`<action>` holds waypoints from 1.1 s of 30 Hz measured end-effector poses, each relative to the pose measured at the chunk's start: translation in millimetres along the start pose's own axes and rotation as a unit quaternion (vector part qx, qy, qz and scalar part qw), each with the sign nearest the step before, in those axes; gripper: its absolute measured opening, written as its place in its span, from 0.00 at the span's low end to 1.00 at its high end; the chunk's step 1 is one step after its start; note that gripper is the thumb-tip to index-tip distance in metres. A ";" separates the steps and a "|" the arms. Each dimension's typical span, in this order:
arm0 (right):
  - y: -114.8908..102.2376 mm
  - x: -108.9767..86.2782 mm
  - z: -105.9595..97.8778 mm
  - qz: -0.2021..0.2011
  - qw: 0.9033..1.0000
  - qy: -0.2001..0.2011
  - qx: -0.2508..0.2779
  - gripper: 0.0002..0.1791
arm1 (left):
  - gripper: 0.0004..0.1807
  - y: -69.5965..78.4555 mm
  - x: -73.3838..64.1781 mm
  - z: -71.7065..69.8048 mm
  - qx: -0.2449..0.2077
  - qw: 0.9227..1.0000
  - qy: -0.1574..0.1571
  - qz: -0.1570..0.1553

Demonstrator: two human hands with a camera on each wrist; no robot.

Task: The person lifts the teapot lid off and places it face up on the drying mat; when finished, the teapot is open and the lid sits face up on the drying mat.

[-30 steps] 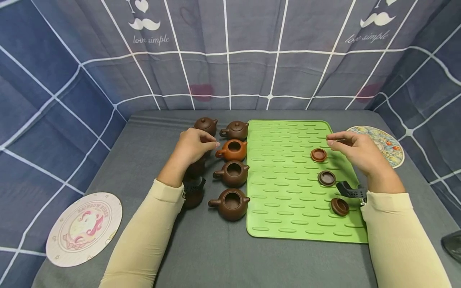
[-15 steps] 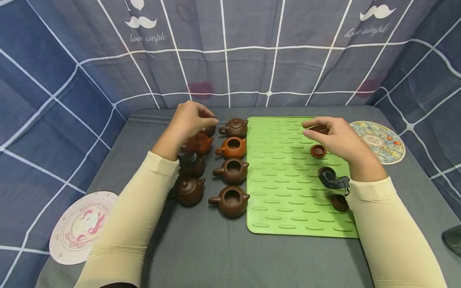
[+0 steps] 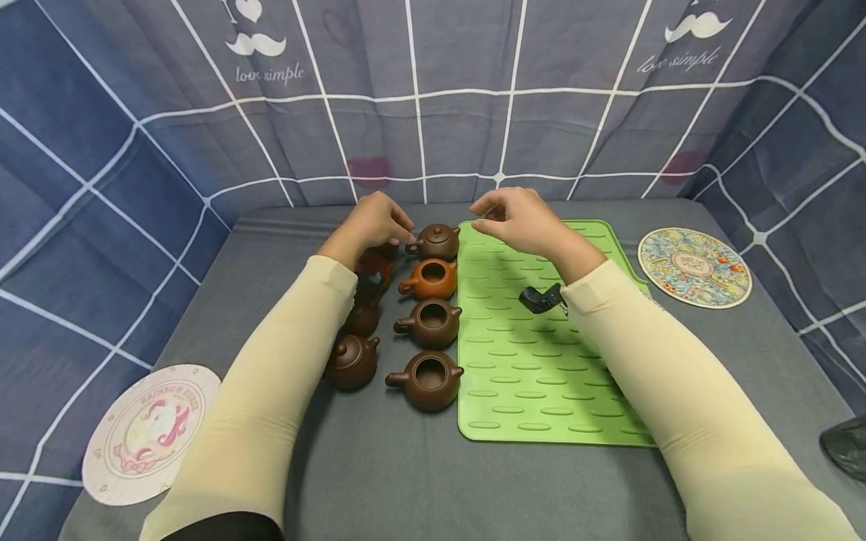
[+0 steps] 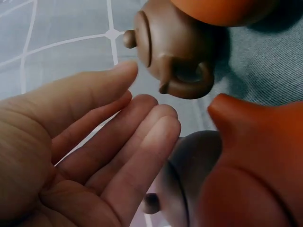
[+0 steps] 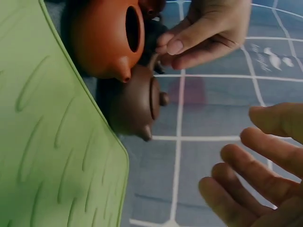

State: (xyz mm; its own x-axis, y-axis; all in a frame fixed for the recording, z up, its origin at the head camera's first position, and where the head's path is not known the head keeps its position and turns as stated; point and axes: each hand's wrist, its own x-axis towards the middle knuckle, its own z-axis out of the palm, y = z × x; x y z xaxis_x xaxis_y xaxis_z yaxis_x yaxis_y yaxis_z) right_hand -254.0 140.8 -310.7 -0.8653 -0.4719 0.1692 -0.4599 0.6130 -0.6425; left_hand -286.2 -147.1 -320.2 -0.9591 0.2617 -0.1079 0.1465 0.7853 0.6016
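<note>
A lidded brown teapot point(image 3: 438, 242) stands at the far end of the right-hand teapot row. My left hand point(image 3: 375, 222) hovers close by its handle, fingers relaxed and holding nothing in the left wrist view. Across the spout side, above the green mat's far edge, my right hand point(image 3: 524, 218) has its fingers loosely extended and nothing in them. Nearer in that row come an orange lidless teapot point(image 3: 435, 279) and two brown lidless teapots, one point(image 3: 433, 323) before the other point(image 3: 429, 382). Under my left arm sits another row, partly hidden, with a lidded brown teapot point(image 3: 353, 362) nearest and an orange-red teapot point(image 4: 255, 156).
The green ridged mat point(image 3: 501, 376) lies right of the teapots; my right forearm covers part of it. A pink-printed round mat point(image 3: 152, 436) is at the left, a patterned round mat point(image 3: 695, 268) at the right. A dark object point(image 3: 846, 447) sits at the right edge.
My right hand has moved left from the mat's right side toward the lidded brown teapot, its arm now covering the loose lids. My left hand went up, then slightly right toward that teapot.
</note>
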 end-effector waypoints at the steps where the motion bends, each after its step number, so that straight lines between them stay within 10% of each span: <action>1: -1.7 6.9 3.1 -0.001 1.000 0.003 -0.001 0.16 | 0.13 -0.2 1.2 1.2 0.003 1.000 -0.001 -0.003; 14: 3.2 62.9 48.1 0.018 0.999 -0.027 -0.014 0.17 | 0.12 -15.1 6.3 12.2 -0.060 0.997 -0.028 -0.039; 33: 18.9 67.0 76.3 0.033 0.999 -0.012 -0.010 0.17 | 0.08 -27.9 10.1 16.3 -0.078 0.996 -0.014 -0.029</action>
State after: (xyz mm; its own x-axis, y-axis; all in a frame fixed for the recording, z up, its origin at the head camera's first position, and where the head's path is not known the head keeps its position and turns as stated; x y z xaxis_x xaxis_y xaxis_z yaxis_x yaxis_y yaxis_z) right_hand -305.5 72.4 -368.5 -0.8892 -0.4445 0.1081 -0.4052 0.6556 -0.6372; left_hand -296.1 -157.2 -351.0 -0.9576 0.2353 -0.1661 0.0495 0.7026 0.7099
